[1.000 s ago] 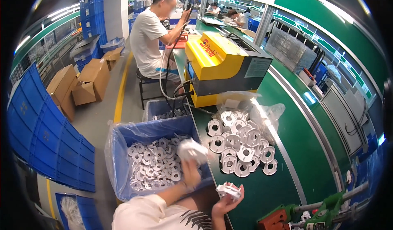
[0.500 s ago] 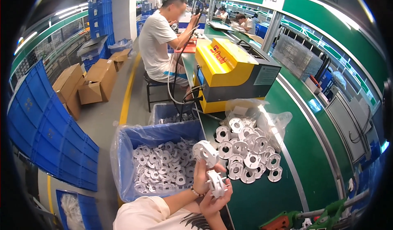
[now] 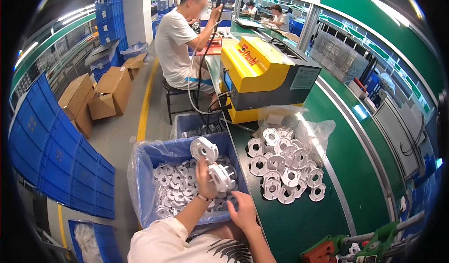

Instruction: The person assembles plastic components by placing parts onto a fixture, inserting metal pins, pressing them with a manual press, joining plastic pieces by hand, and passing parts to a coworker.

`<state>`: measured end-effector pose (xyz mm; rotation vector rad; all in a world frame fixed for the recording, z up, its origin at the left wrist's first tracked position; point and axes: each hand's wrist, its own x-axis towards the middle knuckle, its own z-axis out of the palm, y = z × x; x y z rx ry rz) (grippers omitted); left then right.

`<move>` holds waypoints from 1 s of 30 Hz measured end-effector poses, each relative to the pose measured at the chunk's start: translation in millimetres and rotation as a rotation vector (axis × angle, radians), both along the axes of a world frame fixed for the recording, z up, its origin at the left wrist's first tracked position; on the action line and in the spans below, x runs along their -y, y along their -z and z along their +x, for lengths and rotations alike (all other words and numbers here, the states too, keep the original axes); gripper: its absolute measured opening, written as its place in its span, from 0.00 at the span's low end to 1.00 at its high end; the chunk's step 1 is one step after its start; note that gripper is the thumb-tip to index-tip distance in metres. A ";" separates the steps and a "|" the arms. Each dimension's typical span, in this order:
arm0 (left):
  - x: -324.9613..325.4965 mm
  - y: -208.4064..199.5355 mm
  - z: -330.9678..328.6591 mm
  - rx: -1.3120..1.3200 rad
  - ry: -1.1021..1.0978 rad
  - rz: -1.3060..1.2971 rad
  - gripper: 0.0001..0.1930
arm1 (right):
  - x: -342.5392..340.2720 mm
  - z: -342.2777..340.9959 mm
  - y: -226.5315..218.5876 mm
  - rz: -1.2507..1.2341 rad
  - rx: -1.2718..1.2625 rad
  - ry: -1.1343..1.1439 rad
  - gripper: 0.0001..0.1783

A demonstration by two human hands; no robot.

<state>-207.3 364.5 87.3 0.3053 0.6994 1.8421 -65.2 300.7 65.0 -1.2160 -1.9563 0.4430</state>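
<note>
My left hand (image 3: 204, 184) is above the blue bin, closed on white plastic ring parts. A white ring part (image 3: 211, 156), with a round hole and raised rim, stands up at its fingertips. Against the palm sits another white part (image 3: 221, 178) with small pegs sticking out; each may be several stacked pieces. Below and to the right, my right hand (image 3: 244, 210) has its fingers apart and holds nothing, close to the bin's right edge. A plastic-lined blue bin (image 3: 154, 153) holds many white ring parts (image 3: 175, 188).
More white ring parts (image 3: 286, 169) lie heaped on the green bench (image 3: 304, 221), with clear plastic bags (image 3: 318, 136) behind. A yellow and grey machine (image 3: 266, 80) stands farther back. One person (image 3: 175, 43) sits beyond it. Blue crates (image 3: 56, 155) stand left; a green clamp-like tool (image 3: 374, 246) is lower right.
My left hand has moved left and up over the bin, carrying both white parts. My right hand has let go of the pegged part and opened.
</note>
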 end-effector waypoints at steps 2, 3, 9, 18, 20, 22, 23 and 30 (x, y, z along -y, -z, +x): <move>-4.2 1.0 -7.7 -0.023 -0.026 0.003 0.16 | -6.9 1.3 26.2 -0.028 0.093 -0.027 0.20; -7.2 4.9 -12.6 0.016 -0.023 -0.010 0.16 | -8.8 2.6 36.2 -0.093 0.193 -0.060 0.21; -18.1 9.9 -21.2 0.060 -0.090 -0.003 0.15 | -27.4 0.8 30.7 -0.363 0.480 -0.193 0.24; -31.0 -1.4 -8.2 0.126 -0.003 -0.061 0.18 | -37.2 10.3 46.6 -0.346 0.286 -0.283 0.22; -59.3 6.9 -18.8 0.097 0.004 0.046 0.18 | -38.5 13.2 45.9 -0.347 0.274 -0.274 0.22; -93.5 -7.0 -38.5 -0.053 -0.122 0.153 0.15 | -39.2 12.6 43.5 -0.369 0.266 -0.289 0.22; -116.4 -24.3 -53.0 -0.172 -0.254 0.148 0.15 | -39.2 10.9 41.6 -0.373 0.268 -0.300 0.22; -299.9 -63.5 -142.8 -0.643 -0.685 -0.085 0.22 | -42.6 10.1 48.4 -0.304 0.203 -0.278 0.17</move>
